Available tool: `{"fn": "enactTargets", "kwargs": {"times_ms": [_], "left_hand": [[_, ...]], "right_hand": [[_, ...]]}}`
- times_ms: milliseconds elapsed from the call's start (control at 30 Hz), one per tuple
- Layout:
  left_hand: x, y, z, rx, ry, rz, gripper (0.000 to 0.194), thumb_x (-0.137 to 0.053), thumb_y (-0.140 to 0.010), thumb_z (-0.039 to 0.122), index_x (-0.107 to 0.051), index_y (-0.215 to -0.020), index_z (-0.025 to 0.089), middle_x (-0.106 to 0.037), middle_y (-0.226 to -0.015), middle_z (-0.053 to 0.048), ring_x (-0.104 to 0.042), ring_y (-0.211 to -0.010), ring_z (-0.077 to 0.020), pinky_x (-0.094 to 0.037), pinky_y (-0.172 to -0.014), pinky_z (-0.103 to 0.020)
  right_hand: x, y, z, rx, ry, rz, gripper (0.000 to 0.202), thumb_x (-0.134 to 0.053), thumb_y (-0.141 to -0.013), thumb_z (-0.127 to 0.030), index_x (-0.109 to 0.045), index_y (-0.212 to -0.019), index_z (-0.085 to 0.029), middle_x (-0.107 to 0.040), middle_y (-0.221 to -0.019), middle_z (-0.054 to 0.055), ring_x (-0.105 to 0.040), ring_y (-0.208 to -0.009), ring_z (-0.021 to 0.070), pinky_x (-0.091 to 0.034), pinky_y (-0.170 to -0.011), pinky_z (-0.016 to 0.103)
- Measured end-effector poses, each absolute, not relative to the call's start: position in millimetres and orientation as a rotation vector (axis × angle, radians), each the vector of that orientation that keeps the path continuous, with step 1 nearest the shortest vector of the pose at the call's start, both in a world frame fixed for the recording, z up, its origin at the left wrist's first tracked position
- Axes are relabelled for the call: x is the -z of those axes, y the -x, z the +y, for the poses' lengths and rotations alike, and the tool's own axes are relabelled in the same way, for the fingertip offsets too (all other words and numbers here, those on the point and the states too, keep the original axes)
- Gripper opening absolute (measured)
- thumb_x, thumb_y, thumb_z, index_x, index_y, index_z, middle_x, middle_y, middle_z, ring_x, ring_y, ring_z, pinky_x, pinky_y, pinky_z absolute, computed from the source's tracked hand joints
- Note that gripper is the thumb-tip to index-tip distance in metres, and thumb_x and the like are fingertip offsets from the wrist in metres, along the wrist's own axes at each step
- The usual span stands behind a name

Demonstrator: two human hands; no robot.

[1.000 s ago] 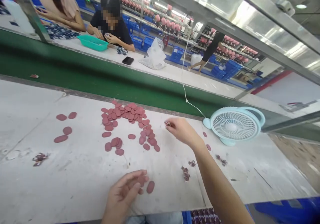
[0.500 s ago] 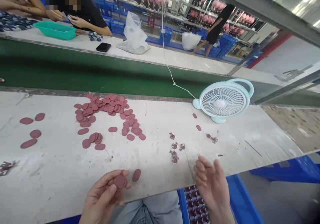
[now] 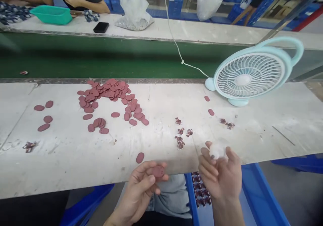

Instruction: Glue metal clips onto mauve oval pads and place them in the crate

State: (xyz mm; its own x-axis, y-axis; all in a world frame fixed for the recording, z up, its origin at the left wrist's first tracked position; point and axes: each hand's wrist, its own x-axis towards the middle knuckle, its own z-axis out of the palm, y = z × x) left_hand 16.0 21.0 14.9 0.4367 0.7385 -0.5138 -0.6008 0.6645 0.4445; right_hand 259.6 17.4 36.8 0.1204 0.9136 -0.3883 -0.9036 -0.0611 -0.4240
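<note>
My left hand (image 3: 141,189) is closed on a flat maroon oval piece (image 3: 158,171), pinched between thumb and fingers just over the table's front edge. Small dark marks show on the piece's face. My right hand (image 3: 222,172), palm up, has its fingers curled about a whitish rounded thing (image 3: 218,149) with a small dark tip; its kind is not clear. A single maroon oval (image 3: 140,157) lies on the table near my left hand. Farther back is a heap of similar maroon ovals (image 3: 111,90). Small clusters of dark red and white bits (image 3: 180,142) lie left of my right hand.
A light blue fan (image 3: 243,79) stands at the back right, its white cord (image 3: 182,62) rising behind. Below the table edge, a blue crate (image 3: 264,195) sits beside rows of dark red pieces (image 3: 200,189). Across a green strip, people work at another table (image 3: 176,30).
The view has shifted. My left hand has moved right with the maroon oval, away from the single oval on the table. The whitish thing now shows in my right hand, which looked bare before.
</note>
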Motion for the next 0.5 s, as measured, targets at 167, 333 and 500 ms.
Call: {"fn": "enactTargets", "kwargs": {"times_ms": [167, 333, 500], "left_hand": [[-10, -27, 16, -0.838, -0.205, 0.714, 0.017, -0.077, -0.085, 0.022, -0.077, -0.102, 0.021, -0.079, -0.115, -0.013, -0.079, -0.091, -0.0245, -0.056, -0.056, -0.016], [-14, -27, 17, -0.835, -0.227, 0.715, 0.017, -0.076, -0.087, 0.028, -0.075, -0.103, 0.021, -0.081, -0.105, -0.011, -0.079, -0.088, -0.024, -0.058, -0.054, -0.017], [-14, -27, 22, -0.824, -0.269, 0.764, 0.019, -0.075, -0.087, 0.03, -0.073, -0.101, 0.017, -0.078, -0.094, -0.008, -0.078, -0.08, -0.0211, -0.058, -0.049, -0.018]], "right_hand": [[-49, -207, -8, -1.249, 1.116, -0.364, 0.04, -0.069, -0.082, -0.062, -0.07, -0.099, -0.026, -0.062, -0.061, -0.002, -0.053, -0.036, 0.013, -0.042, -0.028, 0.021], [-52, -188, -14, -1.131, 1.182, -0.513, 0.029, -0.068, -0.087, -0.052, -0.069, -0.103, -0.028, -0.066, -0.065, 0.0, -0.06, -0.043, 0.0169, -0.049, -0.034, 0.026], [-58, -187, -5, -1.179, 1.169, -0.462, 0.034, -0.069, -0.084, -0.058, -0.071, -0.097, -0.027, -0.063, -0.06, -0.001, -0.056, -0.036, 0.0152, -0.044, -0.028, 0.023]]}}
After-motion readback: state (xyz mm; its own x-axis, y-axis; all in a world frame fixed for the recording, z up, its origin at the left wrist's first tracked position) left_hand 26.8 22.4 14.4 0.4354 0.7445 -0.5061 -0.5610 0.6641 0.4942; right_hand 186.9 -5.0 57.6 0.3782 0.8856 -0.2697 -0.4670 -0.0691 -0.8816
